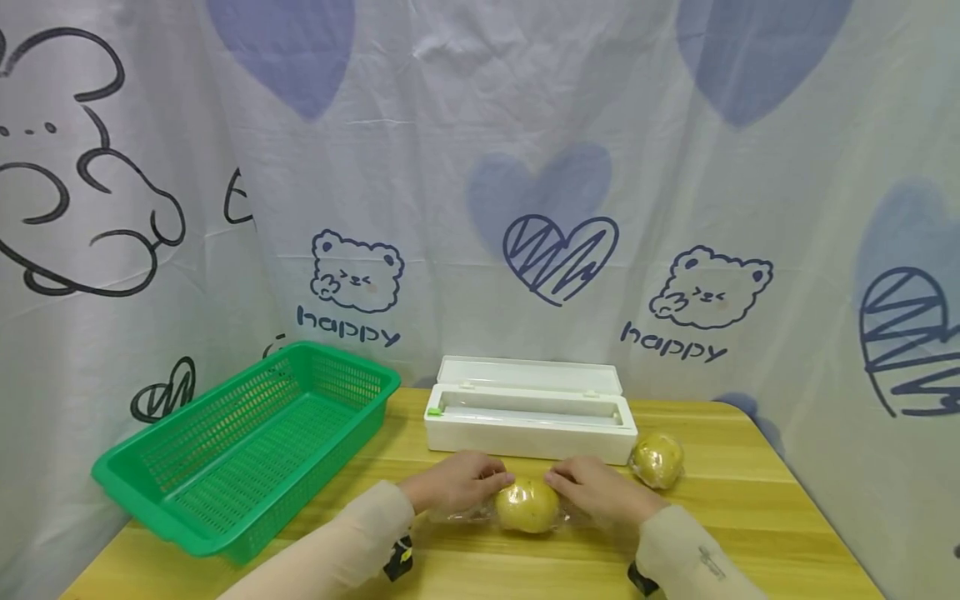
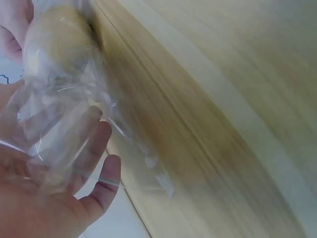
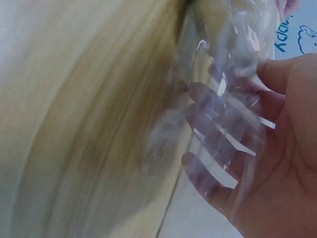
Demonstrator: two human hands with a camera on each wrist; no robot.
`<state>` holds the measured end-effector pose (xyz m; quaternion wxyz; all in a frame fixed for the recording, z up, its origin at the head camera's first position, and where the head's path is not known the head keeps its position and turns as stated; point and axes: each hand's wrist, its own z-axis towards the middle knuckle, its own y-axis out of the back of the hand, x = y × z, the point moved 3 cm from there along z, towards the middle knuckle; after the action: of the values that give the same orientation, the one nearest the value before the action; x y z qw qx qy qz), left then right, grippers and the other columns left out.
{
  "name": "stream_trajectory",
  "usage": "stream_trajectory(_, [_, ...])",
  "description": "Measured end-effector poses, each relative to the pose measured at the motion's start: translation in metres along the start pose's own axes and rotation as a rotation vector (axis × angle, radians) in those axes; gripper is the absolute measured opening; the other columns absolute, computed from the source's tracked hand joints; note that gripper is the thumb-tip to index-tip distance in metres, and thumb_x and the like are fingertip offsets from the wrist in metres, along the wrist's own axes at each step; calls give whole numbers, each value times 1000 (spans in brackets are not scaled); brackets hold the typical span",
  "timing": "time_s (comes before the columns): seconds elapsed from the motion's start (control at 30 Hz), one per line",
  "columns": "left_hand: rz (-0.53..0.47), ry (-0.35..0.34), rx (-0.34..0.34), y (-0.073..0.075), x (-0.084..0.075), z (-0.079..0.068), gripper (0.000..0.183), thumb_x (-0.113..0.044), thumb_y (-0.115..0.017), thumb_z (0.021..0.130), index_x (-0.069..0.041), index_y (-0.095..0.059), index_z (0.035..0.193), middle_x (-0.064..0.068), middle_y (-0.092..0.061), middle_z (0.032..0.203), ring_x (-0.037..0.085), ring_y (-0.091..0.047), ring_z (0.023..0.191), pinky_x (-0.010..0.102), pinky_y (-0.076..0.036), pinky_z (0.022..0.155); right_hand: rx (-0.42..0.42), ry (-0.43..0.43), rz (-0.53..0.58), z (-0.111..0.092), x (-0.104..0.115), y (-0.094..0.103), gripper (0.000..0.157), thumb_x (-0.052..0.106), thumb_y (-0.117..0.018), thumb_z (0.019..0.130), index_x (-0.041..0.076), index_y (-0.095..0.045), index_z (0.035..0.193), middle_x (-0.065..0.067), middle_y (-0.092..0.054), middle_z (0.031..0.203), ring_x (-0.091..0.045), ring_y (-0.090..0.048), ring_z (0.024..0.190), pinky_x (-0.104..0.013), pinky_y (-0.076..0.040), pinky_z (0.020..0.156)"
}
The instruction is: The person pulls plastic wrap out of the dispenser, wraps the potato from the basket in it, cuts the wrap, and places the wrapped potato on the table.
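Note:
A yellow potato (image 1: 527, 507) sits on the table between my two hands, with clear plastic wrap (image 2: 64, 106) around it and loose ends spreading to both sides. My left hand (image 1: 463, 482) is at its left, thumb and forefinger close against its upper side. The left wrist view shows film lying across the half-bent fingers (image 2: 106, 186). On the other side, my right hand (image 1: 603, 489) holds the film near the potato's upper right. Film also crosses its bent fingers (image 3: 205, 181) in the right wrist view. Exact thumb contact on the film is partly hidden.
Behind my hands stands a white cling film dispenser (image 1: 531, 437), lid raised, with a green slider (image 1: 435, 412) at its left. Another wrapped potato (image 1: 657, 460) lies beside its right end. A green plastic basket (image 1: 315, 462) stands left on the wooden table (image 1: 750, 500).

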<state>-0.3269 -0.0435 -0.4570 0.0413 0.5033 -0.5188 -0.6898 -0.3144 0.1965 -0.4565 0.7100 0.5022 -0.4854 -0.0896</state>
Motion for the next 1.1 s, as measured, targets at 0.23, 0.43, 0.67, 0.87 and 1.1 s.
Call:
stream_trajectory(0.23, [99,-43,-37,4,-6,0,40,-42,-66,107,-10,-72,129,1,-77,103,6,-67,88,25,-58,80,-30,-21,-30,-6,4,4,42,42,-54,113,7,-76,119,2,-76,103,-15,-69,94,-40,-60,83])
stream_trajectory(0.43, [242,-62,-36,6,-12,-4,65,-56,-80,93,-15,-67,141,2,-76,127,13,-69,113,34,-58,102,-34,-119,-40,-14,15,4,68,57,-73,98,7,-66,143,-12,-72,139,-33,-69,128,-58,-55,109])
stream_trajectory(0.67, [303,-92,-76,1,-6,-4,66,-56,-85,87,-18,-70,138,2,-79,125,13,-73,111,34,-60,100,-47,-30,-166,-13,18,-1,64,55,-78,93,8,-72,136,-4,-78,130,-21,-73,118,-47,-59,104])
stream_trajectory(0.87, [307,-75,-111,1,-2,-3,64,-58,-87,83,-22,-72,134,-2,-80,118,10,-73,104,34,-59,95,-53,-30,-175,-13,17,-1,62,54,-79,92,9,-73,136,-3,-79,128,-19,-73,116,-47,-59,105])
stream_trajectory(1.1, [290,-53,-104,-4,2,-2,66,-60,-87,81,-25,-72,135,-3,-79,119,10,-72,106,34,-59,96,-50,-58,-117,-15,12,-6,66,52,-79,92,6,-70,138,-10,-76,133,-28,-72,123,-52,-56,108])
